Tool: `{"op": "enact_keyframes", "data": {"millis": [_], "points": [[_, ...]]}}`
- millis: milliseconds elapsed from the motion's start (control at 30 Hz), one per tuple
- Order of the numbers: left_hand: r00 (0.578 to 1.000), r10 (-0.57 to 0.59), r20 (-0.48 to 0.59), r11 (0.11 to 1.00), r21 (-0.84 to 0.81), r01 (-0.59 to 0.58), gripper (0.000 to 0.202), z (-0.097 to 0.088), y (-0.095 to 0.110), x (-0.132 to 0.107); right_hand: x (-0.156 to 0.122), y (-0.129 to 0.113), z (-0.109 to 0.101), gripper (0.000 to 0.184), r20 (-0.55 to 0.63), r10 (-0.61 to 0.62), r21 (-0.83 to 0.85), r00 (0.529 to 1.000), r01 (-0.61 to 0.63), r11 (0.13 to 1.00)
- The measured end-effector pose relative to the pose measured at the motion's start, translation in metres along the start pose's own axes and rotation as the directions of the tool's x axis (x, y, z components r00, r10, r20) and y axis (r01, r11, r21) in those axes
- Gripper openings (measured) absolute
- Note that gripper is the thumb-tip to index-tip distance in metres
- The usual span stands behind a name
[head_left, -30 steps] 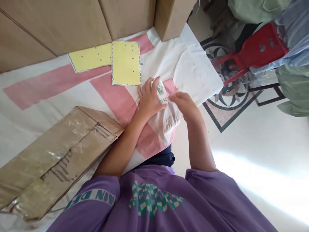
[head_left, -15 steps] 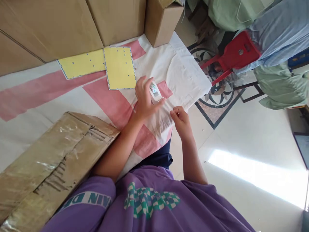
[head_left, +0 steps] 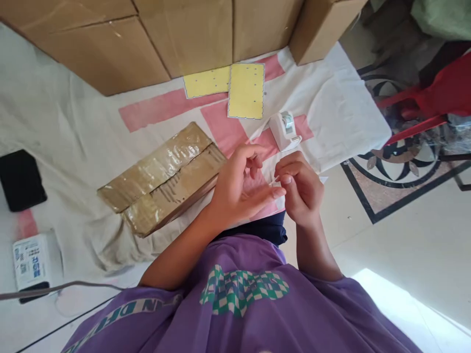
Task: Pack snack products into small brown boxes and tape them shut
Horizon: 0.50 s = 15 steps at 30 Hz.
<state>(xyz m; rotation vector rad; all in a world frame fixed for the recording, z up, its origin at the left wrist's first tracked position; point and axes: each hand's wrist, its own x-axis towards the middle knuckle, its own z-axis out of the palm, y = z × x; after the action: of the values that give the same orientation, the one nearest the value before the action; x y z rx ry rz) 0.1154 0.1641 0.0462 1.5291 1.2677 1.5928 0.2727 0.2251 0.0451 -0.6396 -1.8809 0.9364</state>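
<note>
My right hand is closed in a pinch in front of my chest, on what looks like a short strip of clear tape. My left hand is held palm up beside it, fingers loosely apart, its forefinger reaching to the right hand's fingertips. A white tape dispenser stands by itself on the pink-and-white cloth, a little beyond both hands. Two yellow cards with scalloped edges lie side by side further back.
A flat taped cardboard carton lies left of my hands. Large cardboard boxes line the back. A black object, a white box and a cable are at the left. A red stool stands at the right on tiled floor.
My left hand let go of the tape dispenser and came back toward my chest to meet the right hand. The view swung left and back, bringing in the black object and white box.
</note>
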Motion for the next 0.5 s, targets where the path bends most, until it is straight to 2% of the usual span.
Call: {"op": "enact_keyframes", "data": {"millis": [67, 133, 200, 267, 300, 367, 433, 500], "points": [[0.997, -0.071, -0.029, 0.997, 0.02, 0.071, 0.047, -0.011, 0.006, -0.015, 0.001, -0.006, 0.015, 0.024, 0.043, -0.05, 0.063, 0.998, 0.047, 0.997], [0.989, -0.066, -0.13, 0.996, 0.048, 0.073, 0.026, -0.018, 0.01, -0.028, 0.002, -0.012, 0.027, 0.028, 0.078, -0.088, 0.111, 0.993, 0.079, 0.991], [0.971, 0.03, -0.238, 0.994, 0.107, -0.004, 0.005, -0.022, 0.016, -0.038, 0.004, -0.016, 0.038, 0.03, 0.107, -0.122, 0.145, 0.987, 0.106, 0.984], [0.948, 0.148, -0.282, 0.982, 0.157, -0.106, 0.004, -0.029, 0.022, -0.044, 0.006, -0.019, 0.046, 0.03, 0.138, -0.143, 0.168, 0.98, 0.119, 0.979], [0.945, 0.175, -0.275, 0.977, 0.169, -0.132, 0.008, -0.033, 0.025, -0.046, 0.008, -0.019, 0.049, 0.029, 0.152, -0.157, 0.18, 0.976, 0.129, 0.975], [0.963, 0.146, -0.225, 0.977, 0.184, -0.105, 0.019, -0.044, 0.031, -0.049, 0.01, -0.02, 0.054, 0.027, 0.193, -0.186, 0.207, 0.963, 0.145, 0.967], [0.987, 0.05, -0.15, 0.98, 0.2, -0.019, 0.014, -0.056, 0.034, -0.053, 0.012, -0.021, 0.057, 0.026, 0.267, -0.222, 0.238, 0.938, 0.159, 0.958], [0.994, -0.008, -0.113, 0.972, 0.232, 0.034, 0.007, -0.068, 0.037, -0.058, 0.013, -0.023, 0.057, 0.023, 0.363, -0.231, 0.242, 0.903, 0.148, 0.959]]}}
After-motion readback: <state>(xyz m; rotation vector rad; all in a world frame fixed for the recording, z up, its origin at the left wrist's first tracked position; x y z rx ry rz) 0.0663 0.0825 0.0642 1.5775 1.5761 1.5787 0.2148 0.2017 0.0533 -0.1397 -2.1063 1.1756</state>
